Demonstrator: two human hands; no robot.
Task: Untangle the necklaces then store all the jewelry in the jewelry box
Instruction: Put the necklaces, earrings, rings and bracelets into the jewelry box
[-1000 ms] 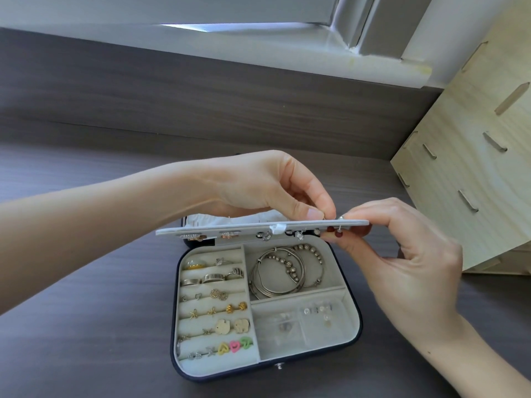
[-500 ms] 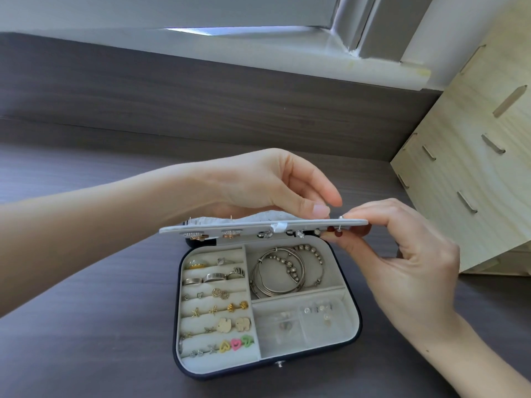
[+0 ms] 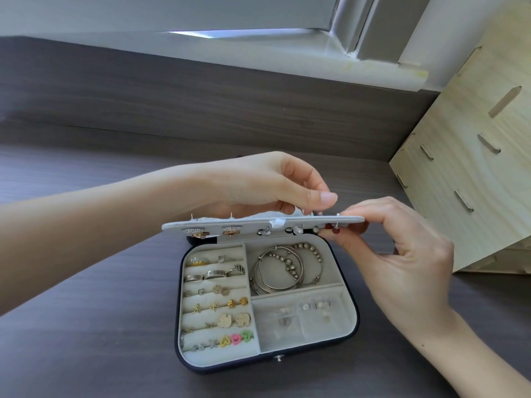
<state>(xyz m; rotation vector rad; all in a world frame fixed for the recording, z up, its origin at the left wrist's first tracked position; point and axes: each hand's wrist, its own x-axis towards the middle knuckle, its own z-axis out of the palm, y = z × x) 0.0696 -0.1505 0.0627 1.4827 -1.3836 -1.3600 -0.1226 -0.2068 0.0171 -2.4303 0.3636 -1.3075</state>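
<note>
Item one, far left: left hand (image 3: 258, 185), reaching in over the grey wood-grain table (image 3: 86, 326). Its fingers are curled above the back of the earring panel (image 3: 247, 224), thumb stretched forward. I cannot tell whether they pinch anything.

Item two, centre: jewelry box (image 3: 230, 366), lying open on the table. It is a rounded rectangle with a dark outer rim and a pale velvety lining. I note the left section as padded rolls holding rings (image 3: 215, 273) and small stud earrings (image 3: 234, 320), among them stars, shells, elephants and coloured hearts. In the upper right compartment are round metal bangles (image 3: 280, 268) and a beaded bracelet. The lower right compartment has tiny clear pieces, too blurred to name.

The earring panel, thin, flat and pale, is held level over the box's far edge, with studs on its underside and posts poking up through it.

Item three: right hand (image 3: 402, 254), fingers (image 3: 365, 209) clamped on the panel's right end, thumb beneath.

Item four, far right: pale plywood organiser (image 3: 465, 168) with slotted joints.
</note>
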